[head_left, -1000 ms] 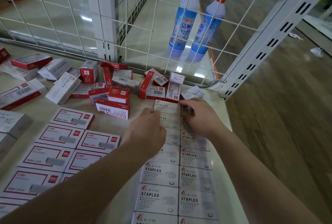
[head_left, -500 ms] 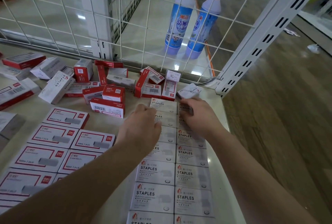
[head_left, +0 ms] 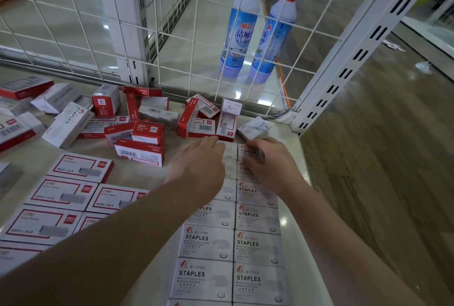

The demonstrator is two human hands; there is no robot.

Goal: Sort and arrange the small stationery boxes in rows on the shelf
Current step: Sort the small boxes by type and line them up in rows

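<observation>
On the beige shelf [head_left: 301, 182], white STAPLES boxes [head_left: 207, 243] lie in two rows; at their far end the left hand [head_left: 200, 167] rests flat, fingers straight, while the right hand [head_left: 272, 162] curls its fingers [head_left: 254, 149] over the last box [head_left: 247, 152]

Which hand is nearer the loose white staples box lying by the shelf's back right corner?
Right. The right hand sits just in front of the loose white staples box, nearly touching it; the left hand is further left.
</observation>
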